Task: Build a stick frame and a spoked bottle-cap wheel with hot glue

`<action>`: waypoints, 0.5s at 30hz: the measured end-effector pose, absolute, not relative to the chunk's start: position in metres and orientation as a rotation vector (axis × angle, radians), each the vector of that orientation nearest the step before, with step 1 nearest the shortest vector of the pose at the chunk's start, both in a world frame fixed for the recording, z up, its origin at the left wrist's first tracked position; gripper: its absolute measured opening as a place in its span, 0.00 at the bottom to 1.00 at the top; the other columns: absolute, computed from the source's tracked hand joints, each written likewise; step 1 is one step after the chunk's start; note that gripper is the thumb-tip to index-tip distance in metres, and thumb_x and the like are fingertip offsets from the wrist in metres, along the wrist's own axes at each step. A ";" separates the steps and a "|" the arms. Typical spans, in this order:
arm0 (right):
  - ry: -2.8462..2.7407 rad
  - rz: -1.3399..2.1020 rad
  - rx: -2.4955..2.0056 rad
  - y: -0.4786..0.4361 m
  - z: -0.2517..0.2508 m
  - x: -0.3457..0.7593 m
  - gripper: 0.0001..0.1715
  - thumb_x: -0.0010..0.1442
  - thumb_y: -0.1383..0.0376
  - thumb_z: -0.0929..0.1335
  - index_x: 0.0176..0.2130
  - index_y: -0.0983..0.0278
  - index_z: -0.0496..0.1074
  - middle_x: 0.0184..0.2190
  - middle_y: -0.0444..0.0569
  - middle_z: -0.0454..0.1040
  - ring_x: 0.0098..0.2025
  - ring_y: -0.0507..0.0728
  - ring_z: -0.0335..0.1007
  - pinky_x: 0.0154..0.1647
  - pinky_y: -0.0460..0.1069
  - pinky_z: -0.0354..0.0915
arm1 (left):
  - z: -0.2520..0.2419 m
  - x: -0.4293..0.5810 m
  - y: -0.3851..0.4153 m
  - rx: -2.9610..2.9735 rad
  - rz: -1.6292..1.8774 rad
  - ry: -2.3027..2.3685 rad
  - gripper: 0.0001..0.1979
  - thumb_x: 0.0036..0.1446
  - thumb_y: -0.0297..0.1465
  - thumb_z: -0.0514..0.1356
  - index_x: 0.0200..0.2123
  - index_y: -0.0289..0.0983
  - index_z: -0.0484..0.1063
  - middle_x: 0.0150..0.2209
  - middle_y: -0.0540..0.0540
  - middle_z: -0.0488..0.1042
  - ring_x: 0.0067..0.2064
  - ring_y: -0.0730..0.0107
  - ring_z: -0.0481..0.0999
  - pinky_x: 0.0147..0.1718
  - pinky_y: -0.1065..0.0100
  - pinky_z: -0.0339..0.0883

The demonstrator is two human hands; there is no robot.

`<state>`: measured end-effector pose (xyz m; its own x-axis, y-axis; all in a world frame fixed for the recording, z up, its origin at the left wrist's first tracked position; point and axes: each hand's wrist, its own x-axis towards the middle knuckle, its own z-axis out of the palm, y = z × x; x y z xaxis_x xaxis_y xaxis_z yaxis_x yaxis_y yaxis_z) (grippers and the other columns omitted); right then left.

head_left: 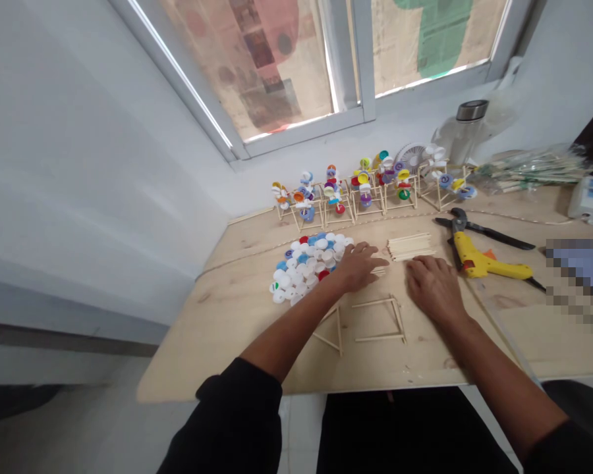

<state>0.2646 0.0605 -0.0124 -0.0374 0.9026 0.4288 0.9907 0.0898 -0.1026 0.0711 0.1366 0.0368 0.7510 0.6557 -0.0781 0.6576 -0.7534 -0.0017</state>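
My left hand (pixel 358 266) is over the right edge of a pile of bottle caps (pixel 296 273), its fingers apart. A few short sticks (pixel 379 270) show just under its fingertips. My right hand (pixel 433 284) rests palm down on the table, fingers slightly bent, at the near edge of a bundle of thin wooden sticks (pixel 409 246). Nothing shows in its grip. Between my forearms lies a three-sided stick frame (pixel 398 319). A triangular stick piece (pixel 340 332) is partly hidden by my left forearm.
Several stick stands with coloured caps (pixel 366 191) line the back of the table (pixel 192 349). A yellow glue gun (pixel 479 257) and black-handled cutters (pixel 499 236) lie right. Behind stand a small fan (pixel 411 158) and a bottle (pixel 467 135); bagged sticks (pixel 528 170) lie beside them.
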 end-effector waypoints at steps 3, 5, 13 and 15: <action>-1.988 -0.318 -1.862 0.060 -0.013 0.265 0.14 0.59 0.65 0.63 0.43 0.64 0.75 0.44 0.54 0.74 0.43 0.61 0.62 0.40 0.54 0.51 | 0.038 0.073 0.137 2.902 -0.181 1.100 0.19 0.58 0.34 0.59 0.53 0.51 0.69 0.60 0.46 0.63 0.61 0.52 0.57 0.57 0.47 0.53; -1.986 -0.321 -1.861 0.060 -0.013 0.265 0.15 0.60 0.64 0.63 0.43 0.64 0.75 0.44 0.54 0.74 0.43 0.61 0.61 0.41 0.54 0.51 | 0.039 0.073 0.136 2.905 -0.200 1.097 0.19 0.57 0.34 0.59 0.53 0.51 0.69 0.60 0.45 0.63 0.62 0.51 0.57 0.56 0.47 0.54; -1.979 -0.320 -1.857 0.061 -0.015 0.264 0.15 0.59 0.64 0.63 0.42 0.64 0.75 0.44 0.54 0.74 0.43 0.61 0.62 0.41 0.54 0.51 | 0.036 0.067 0.134 2.930 -0.070 1.098 0.23 0.56 0.33 0.60 0.56 0.47 0.65 0.59 0.44 0.64 0.61 0.54 0.58 0.55 0.52 0.56; -1.979 -0.318 -1.858 0.061 -0.015 0.264 0.15 0.59 0.64 0.63 0.43 0.64 0.75 0.44 0.54 0.74 0.43 0.61 0.62 0.41 0.54 0.52 | 0.034 0.066 0.133 2.945 -0.039 1.094 0.24 0.55 0.31 0.60 0.56 0.44 0.64 0.58 0.43 0.65 0.60 0.54 0.58 0.55 0.53 0.56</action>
